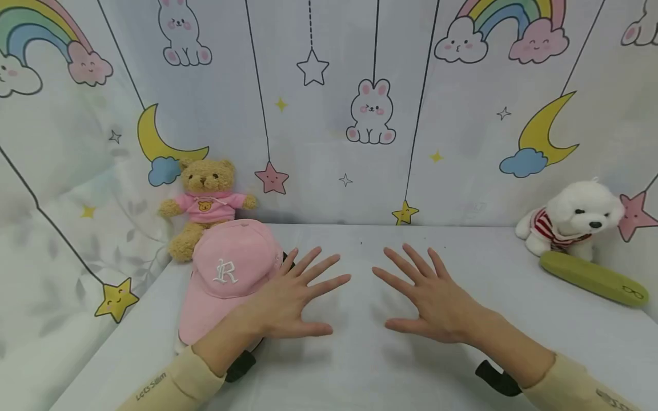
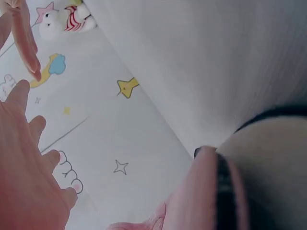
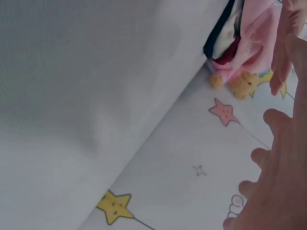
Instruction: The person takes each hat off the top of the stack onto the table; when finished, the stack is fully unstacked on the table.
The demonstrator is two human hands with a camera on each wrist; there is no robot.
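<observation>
My left hand [image 1: 293, 299] hovers above the white table with its fingers spread and holds nothing. Beside and partly behind it is a pink baseball cap [image 1: 231, 260] with a white letter R, its brim toward the front. In the right wrist view, white, dark and dark red layers of cloth show beside the pink cap [image 3: 256, 43]; what they are I cannot tell. Facing the left hand across a gap, my right hand [image 1: 437, 302] also has spread fingers and holds nothing. The left wrist view shows blurred pink and beige surfaces close to the lens.
A teddy bear [image 1: 208, 180] in a pink hoodie sits behind the cap. At the back right, a white plush dog [image 1: 578, 214] in a striped top stands behind an olive-green glasses case [image 1: 591, 277]. A patterned curtain [image 1: 319, 131] borders the table [image 1: 354, 371].
</observation>
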